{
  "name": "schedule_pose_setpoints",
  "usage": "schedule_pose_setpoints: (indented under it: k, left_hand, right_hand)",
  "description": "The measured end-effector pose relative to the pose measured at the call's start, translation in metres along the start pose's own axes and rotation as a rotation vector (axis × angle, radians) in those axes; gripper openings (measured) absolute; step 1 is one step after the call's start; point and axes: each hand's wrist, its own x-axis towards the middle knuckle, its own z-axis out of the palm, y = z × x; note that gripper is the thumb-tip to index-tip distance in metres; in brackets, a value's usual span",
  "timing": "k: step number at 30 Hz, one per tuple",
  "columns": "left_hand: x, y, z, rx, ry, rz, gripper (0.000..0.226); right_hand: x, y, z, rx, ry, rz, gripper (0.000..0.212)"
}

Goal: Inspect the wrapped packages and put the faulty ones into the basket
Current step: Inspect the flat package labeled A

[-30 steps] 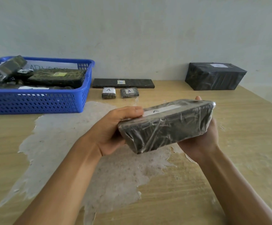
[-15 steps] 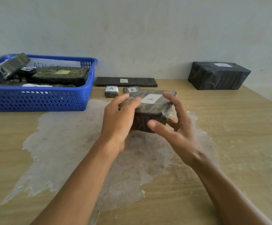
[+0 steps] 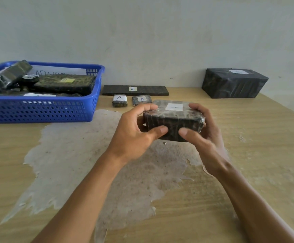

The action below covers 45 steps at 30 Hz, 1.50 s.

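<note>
Now my right hand (image 3: 206, 135) rejoins my left hand (image 3: 134, 132), both gripping the dark film-wrapped rectangular package (image 3: 173, 120); I judge inspection unfinished.

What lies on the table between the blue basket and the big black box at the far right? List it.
Head view: a long flat package marked B, with two small packages marked A in front of it.

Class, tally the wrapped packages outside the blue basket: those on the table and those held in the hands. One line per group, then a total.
Packages on the table: 4
Packages held in the hands: 1
Total: 5
</note>
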Motion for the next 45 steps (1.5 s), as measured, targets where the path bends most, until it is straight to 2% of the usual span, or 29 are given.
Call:
schedule_pose_setpoints:
  k: [7, 12, 19, 22, 26, 28, 30, 34, 38, 40, 42, 45]
  left_hand:
    - [0.000, -0.001, 0.001, -0.045, -0.016, 0.047, 0.056]
    - [0.000, 0.003, -0.008, -0.069, -0.133, 0.015, 0.070]
    - [0.000, -0.004, -0.007, -0.049, -0.062, 0.007, 0.071]
    - [0.000, -0.002, -0.009, -0.046, -0.067, -0.003, 0.074]
    - [-0.002, 0.005, -0.013, -0.208, -0.164, -0.134, 0.076]
    - [-0.001, 0.009, -0.011, -0.290, -0.102, -0.211, 0.064]
    - [0.001, 0.010, -0.009, -0.319, 0.062, -0.237, 0.052]
    - [0.006, 0.006, -0.014, -0.356, 0.221, -0.217, 0.028]
    - [0.009, 0.009, -0.023, -0.386, 0.304, -0.198, 0.019]
    - [0.009, 0.010, -0.025, -0.413, 0.302, -0.212, 0.023]
    - [0.008, 0.011, -0.025, -0.433, 0.287, -0.222, 0.030]
    - [0.009, 0.010, -0.020, -0.432, 0.215, -0.218, 0.027]
  right_hand:
    - [-0.001, -0.001, 0.002, 0.027, 0.055, -0.098, 0.072]
    - [-0.001, 0.001, 0.002, 0.075, 0.109, -0.130, 0.071]
    - [-0.001, 0.002, 0.002, 0.064, 0.014, -0.113, 0.078]
    - [-0.002, 0.001, 0.004, 0.025, 0.041, -0.142, 0.079]
    - [-0.006, 0.002, 0.014, -0.002, 0.098, -0.175, 0.085]
    - [-0.006, 0.005, 0.019, -0.027, 0.107, -0.197, 0.084]
    - [-0.005, 0.009, 0.022, -0.051, 0.080, -0.190, 0.087]
    - [-0.003, 0.011, 0.017, -0.249, 0.000, -0.172, 0.107]
    - [-0.002, 0.009, 0.002, -0.528, 0.071, -0.230, 0.117]
    - [0.001, 0.006, -0.007, -0.663, 0.084, -0.238, 0.124]
    - [0.005, -0.001, -0.013, -0.802, -0.003, -0.219, 0.131]
    - [0.011, -0.014, -0.011, -0.953, -0.242, -0.176, 0.136]
